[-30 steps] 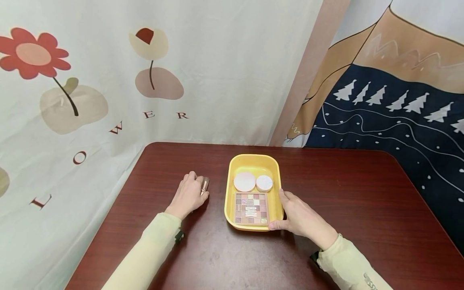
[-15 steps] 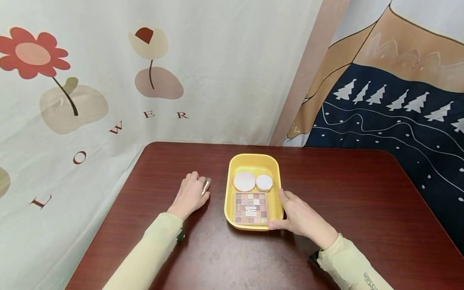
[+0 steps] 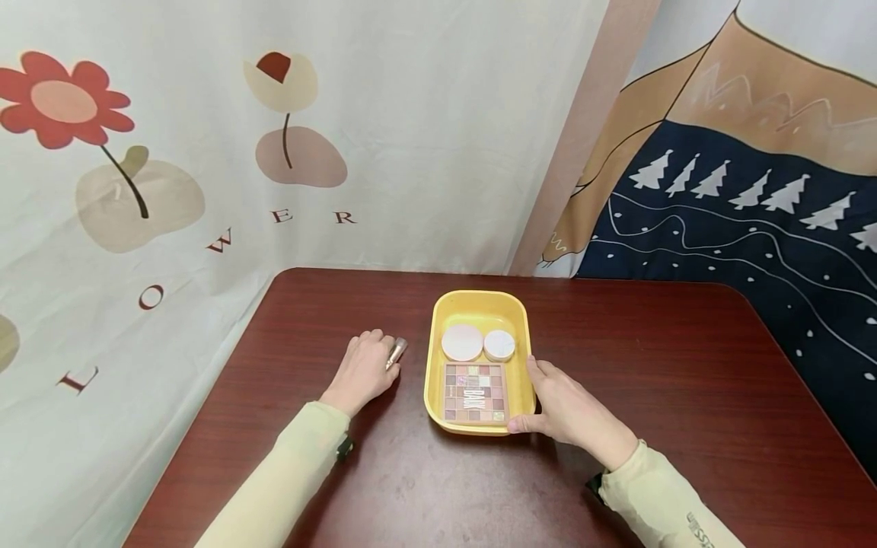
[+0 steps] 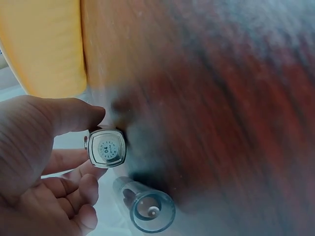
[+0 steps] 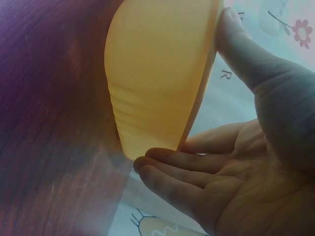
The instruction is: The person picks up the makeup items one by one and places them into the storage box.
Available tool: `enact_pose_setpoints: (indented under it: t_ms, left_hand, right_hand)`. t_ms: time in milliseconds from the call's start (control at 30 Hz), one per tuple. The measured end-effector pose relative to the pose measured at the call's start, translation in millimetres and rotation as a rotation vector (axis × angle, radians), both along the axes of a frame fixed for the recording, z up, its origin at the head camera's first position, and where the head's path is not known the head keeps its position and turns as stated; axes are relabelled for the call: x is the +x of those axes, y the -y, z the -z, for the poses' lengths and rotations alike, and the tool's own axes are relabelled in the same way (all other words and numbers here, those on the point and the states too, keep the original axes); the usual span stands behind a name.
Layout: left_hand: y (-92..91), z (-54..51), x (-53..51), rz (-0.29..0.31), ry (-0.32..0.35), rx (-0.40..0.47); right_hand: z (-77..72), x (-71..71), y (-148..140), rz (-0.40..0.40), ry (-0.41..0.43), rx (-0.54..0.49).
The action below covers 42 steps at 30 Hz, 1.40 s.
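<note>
Between left thumb and fingers, my left hand (image 3: 363, 371) pinches a small metallic item with a squarish end (image 4: 107, 147) marked "04". Beside its curled fingers in the left wrist view is a clear tube (image 4: 152, 211). A slim, shiny tube (image 3: 397, 351) shows at that hand's right side in the head view; I cannot tell which of the two it is. My right hand (image 3: 572, 407) touches the yellow tray (image 3: 479, 304), thumb at its near right corner, fingers along its right side. The tray holds two round pale cases (image 3: 462, 343) (image 3: 499, 346) and a colour palette (image 3: 475, 393).
The dark red-brown table (image 3: 658, 365) carries the tray near its middle. Behind it hangs a pale curtain (image 3: 425, 137) with printed flowers, and at the right a navy and tan cloth (image 3: 685, 221) with white trees.
My left hand has slid a little to the right, towards the tray, and the slim tube beside it has moved along. The right hand and tray have stayed put.
</note>
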<state>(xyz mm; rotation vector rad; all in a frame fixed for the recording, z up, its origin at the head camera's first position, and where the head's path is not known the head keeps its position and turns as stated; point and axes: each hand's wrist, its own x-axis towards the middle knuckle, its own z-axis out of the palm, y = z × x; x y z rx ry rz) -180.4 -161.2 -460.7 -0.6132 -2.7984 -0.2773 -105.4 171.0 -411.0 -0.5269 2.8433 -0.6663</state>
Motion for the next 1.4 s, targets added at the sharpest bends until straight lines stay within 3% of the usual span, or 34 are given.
enact_pose_setpoints:
  t_ms: [600, 967, 1167, 1400]
  left_hand:
    - [-2.0, -0.4, -0.5, 0.026, -0.001, 0.022]
    - [-8.7, -8.8, 3.9, 0.004, 0.06, 0.052]
    - [-13.0, -15.2, 6.2, 0.023, 0.032, 0.083]
    - [-17.5, -21.2, 6.7, 0.067, -0.061, 0.092]
  right_hand:
    - [0.8, -0.1, 0, -0.007, -0.014, -0.003]
    - [0.4, 0.6, 0, -0.007, -0.007, -0.003]
    - [0.3, 0.2, 0, 0.004, 0.008, 0.001]
    - [-1.1, 1.3, 0, 0.0, -0.002, 0.004]
